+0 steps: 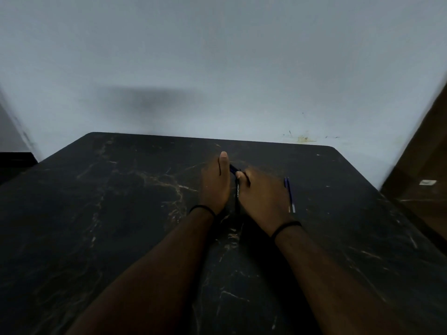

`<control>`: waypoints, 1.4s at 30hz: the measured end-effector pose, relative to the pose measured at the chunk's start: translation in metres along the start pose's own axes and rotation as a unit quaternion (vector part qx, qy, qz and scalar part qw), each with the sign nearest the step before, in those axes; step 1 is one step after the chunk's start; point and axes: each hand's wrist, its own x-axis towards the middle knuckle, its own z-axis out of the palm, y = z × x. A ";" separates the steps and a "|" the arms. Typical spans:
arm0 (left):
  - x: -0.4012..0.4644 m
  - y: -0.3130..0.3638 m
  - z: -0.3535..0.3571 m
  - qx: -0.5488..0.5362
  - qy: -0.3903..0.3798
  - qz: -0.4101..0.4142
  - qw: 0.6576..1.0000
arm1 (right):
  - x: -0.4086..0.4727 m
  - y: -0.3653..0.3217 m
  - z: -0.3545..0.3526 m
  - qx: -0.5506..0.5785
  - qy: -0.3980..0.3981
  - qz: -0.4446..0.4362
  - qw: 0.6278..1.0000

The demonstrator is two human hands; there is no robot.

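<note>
A: What's there, biggest first?

B: A pale wall (217, 56), then a dark veined table (96, 213) against it. Both forearms reach in over the table and meet near its middle.

A: And the hands?

B: The right hand (261, 197) grips a dark pen (237, 189), thumb pinched on the barrel. The pen hangs between the 2 hands above the table, its blue far end against the left hand (215, 187). That hand's thumb is straight and its fingers are hidden, so I can't tell whether it grips.

A: How far along?

B: Early, I'd say. It looks like work on the pen's cap end, and whether the cap is on or off isn't clear. The other pen (289, 194) lies on the table just right of the right hand, untouched: 1 in hand, 1 left.
</note>
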 end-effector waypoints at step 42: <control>0.006 -0.003 -0.025 -0.400 -0.282 -0.176 0.854 | -0.004 0.002 -0.008 0.530 -0.186 0.160 0.812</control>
